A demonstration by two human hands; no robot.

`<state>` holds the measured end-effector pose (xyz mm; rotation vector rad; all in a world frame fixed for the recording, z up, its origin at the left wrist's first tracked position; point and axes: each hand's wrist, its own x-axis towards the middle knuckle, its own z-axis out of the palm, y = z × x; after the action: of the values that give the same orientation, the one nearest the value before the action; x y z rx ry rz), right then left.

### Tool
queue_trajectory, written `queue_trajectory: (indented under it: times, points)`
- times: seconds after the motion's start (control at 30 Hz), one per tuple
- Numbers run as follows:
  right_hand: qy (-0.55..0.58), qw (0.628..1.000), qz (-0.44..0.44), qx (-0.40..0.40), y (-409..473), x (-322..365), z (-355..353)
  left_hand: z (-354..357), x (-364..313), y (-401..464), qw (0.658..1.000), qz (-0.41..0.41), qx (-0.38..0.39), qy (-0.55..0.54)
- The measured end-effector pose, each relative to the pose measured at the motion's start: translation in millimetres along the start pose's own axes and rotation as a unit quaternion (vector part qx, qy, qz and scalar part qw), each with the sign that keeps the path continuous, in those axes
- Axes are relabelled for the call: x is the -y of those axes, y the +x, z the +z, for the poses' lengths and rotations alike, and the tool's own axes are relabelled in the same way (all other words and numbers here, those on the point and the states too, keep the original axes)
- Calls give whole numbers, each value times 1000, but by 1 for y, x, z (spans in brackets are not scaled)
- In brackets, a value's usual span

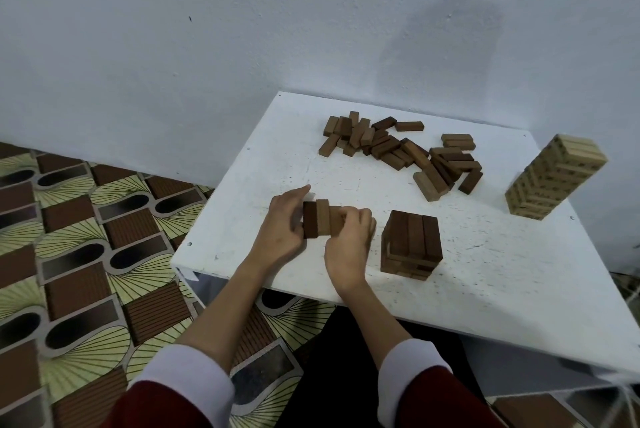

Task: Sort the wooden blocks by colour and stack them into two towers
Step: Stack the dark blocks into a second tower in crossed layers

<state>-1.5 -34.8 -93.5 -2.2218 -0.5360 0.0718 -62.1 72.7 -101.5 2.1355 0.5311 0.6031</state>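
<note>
Three dark brown blocks (320, 218) lie side by side on the white table (485, 271), squeezed between my two hands. My left hand (282, 226) grips them from the left, its thumb curled on the nearest block. My right hand (349, 240) holds them from the right with curled fingers. Just right of my hands stands a short dark brown tower (410, 244) of a few layers. A tall light-coloured tower (554, 181) stands at the table's right side. A loose pile of brown blocks (401, 150) is spread across the far part of the table.
The table stands against a pale wall (242, 46). Its near edge (381, 313) runs just above my forearms. Patterned floor (86, 254) lies to the left, below the table's left edge.
</note>
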Motion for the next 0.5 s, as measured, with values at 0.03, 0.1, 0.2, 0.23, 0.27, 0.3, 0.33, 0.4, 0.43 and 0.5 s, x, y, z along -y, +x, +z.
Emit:
queue_trajectory:
  times: [0.03, 0.1, 0.2, 0.23, 0.27, 0.3, 0.33, 0.4, 0.43, 0.5]
  points:
    - [2, 1000, -1, 0, 0, 0, -1, 0, -1, 0, 1000, 0, 0, 1]
    - [1, 1000, -15, 7, -1, 1, -2, 0, 2, 1, 1000, 18, 2, 1]
    - [-31, 999, -36, 20, 0, 2, -5, 2, 8, 6, 999, 34, 23, -5]
    - [-37, 998, -41, 21, 0, 2, -6, 2, 5, 5, 999, 33, 18, 1]
    - [-38, 998, -47, 20, -1, 3, -6, 1, 2, 3, 999, 32, 14, 6]
    - [-34, 998, -51, 20, -1, 3, -6, 0, -1, 1, 999, 35, 12, 11]
    - [-29, 998, -56, 21, -1, 4, -6, -1, -3, 0, 999, 42, 18, 18]
    - [-20, 998, -58, 28, -2, 4, -8, -3, -6, -1, 997, 57, 42, 37]
    - [-11, 998, -53, 30, -2, 5, -9, -4, -5, 0, 996, 56, 54, 48]
    - [15, 999, -38, 30, -3, 4, -9, -6, -5, 2, 994, 51, 69, 66]
